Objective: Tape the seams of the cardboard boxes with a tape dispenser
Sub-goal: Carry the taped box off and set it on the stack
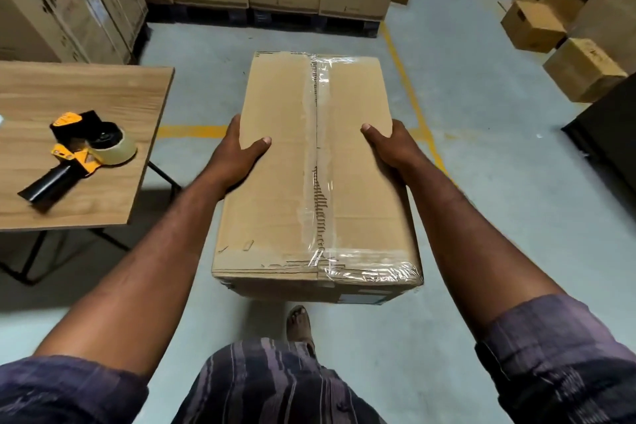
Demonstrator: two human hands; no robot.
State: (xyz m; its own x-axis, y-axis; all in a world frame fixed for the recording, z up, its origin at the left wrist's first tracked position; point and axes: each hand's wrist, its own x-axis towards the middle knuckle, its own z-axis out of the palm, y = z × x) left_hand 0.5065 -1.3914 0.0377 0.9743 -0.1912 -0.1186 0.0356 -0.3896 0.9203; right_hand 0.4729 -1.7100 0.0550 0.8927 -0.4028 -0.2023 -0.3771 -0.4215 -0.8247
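Left hand [237,151] and right hand [389,144] grip the sides of the brown taped cardboard box [309,175], whose long axis and taped seam point away from the person.

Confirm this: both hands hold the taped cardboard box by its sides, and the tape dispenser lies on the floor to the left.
One error: in the head view the tape dispenser lies on the wooden table to the left, not the floor. The left hand and right hand do hold the taped cardboard box by its sides.
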